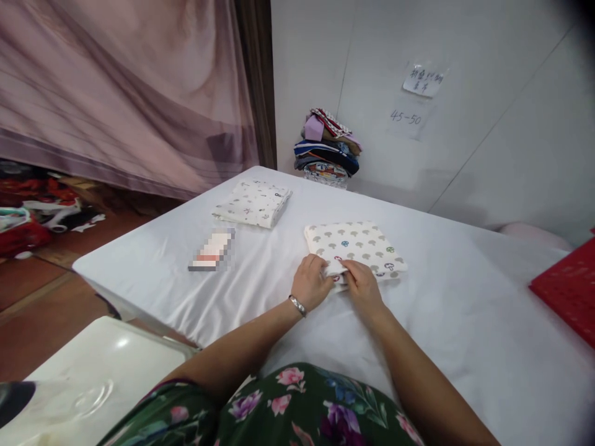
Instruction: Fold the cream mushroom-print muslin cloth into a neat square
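Note:
A folded white cloth with grey mushroom prints (356, 244) lies on the white table sheet (455, 297) in front of me. My left hand (310, 282) and my right hand (362, 285) both pinch its near edge, fingers curled over the fabric, the two hands almost touching. A bracelet sits on my left wrist. A second folded white printed cloth (253, 203) rests farther back to the left, apart from both hands.
A small blurred card or packet (212, 249) lies on the sheet left of my hands. A pile of colourful folded clothes (328, 148) stands against the wall at the table's far corner. A red perforated tray (569, 288) sits at the right edge. A white plastic surface (106, 365) is at lower left.

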The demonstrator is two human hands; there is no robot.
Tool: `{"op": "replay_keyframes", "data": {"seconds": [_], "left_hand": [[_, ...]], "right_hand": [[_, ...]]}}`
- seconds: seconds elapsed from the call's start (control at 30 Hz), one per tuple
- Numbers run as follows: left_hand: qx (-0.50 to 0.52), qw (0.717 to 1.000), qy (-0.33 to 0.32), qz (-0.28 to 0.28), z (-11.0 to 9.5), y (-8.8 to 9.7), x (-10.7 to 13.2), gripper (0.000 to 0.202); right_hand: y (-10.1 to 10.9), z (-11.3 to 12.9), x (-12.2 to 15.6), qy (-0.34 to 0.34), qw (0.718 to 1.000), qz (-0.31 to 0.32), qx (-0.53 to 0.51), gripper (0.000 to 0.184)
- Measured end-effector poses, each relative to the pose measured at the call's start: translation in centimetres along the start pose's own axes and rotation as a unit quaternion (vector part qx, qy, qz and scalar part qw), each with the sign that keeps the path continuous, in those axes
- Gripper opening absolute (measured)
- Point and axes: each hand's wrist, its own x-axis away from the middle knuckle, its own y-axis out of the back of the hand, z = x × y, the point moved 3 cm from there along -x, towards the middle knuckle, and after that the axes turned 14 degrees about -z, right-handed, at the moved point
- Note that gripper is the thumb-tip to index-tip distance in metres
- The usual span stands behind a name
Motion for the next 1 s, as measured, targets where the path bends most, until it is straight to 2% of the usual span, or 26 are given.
{"op": "replay_keyframes", "data": {"seconds": [0.1,0.17,0.3,0.43,0.53,0.83,1.0], "left_hand": [[0.004,1.000,0.000,-0.003,-0.1,0.0,-0.1,0.011],[0.009,1.000,-0.002,-0.003,0.0,0.0,0.1,0.011],[0.018,1.000,-0.001,-0.005,0.2,-0.1,0.3,0.010],[0.027,1.000,-0.012,-0.003,0.1,-0.1,0.6,0.006],[0.032,0.999,-0.025,0.003,0.0,-0.1,0.7,0.004],[0.049,0.998,-0.040,0.023,0.1,0.2,1.0,0.007],[0.060,0.998,-0.013,-0.001,1.8,0.5,-0.5,0.016]], "right_hand": [[0.6,0.4,0.6,0.014,0.998,-0.060,-0.002,0.027],[0.9,0.7,1.2,0.026,0.997,-0.072,-0.018,0.025],[0.5,1.1,2.1,0.047,0.998,-0.023,-0.044,0.030],[0.0,0.7,2.3,0.033,0.999,-0.033,0.000,0.039],[-0.7,0.8,2.5,0.059,0.998,0.020,0.005,0.042],[-1.7,2.1,2.4,0.067,0.992,0.108,-0.011,0.024],[-1.4,2.5,2.9,0.091,0.992,0.092,-0.003,0.023]]}}
